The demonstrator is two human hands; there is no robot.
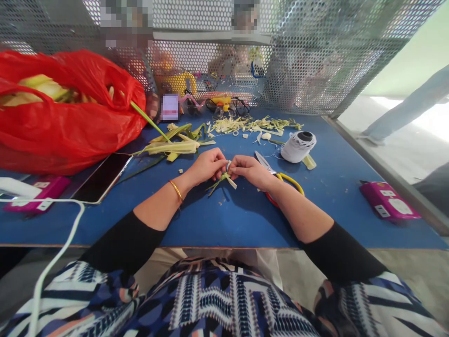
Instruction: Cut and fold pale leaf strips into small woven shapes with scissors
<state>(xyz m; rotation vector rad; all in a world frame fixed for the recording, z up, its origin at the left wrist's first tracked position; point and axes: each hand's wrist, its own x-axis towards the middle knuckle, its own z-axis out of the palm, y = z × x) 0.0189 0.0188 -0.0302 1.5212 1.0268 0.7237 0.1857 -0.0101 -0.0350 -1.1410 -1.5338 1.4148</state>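
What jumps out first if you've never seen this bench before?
A big red bag stuffed with leaves fills the blue table's far left corner. At the middle, the left hand and right hand pinch a small leaf weave between them, with scissors just right.

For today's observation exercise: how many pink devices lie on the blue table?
2. One pink device lies near the table's right edge; the other pink device lies at the left, below the red bag. More may be hidden behind the bag.
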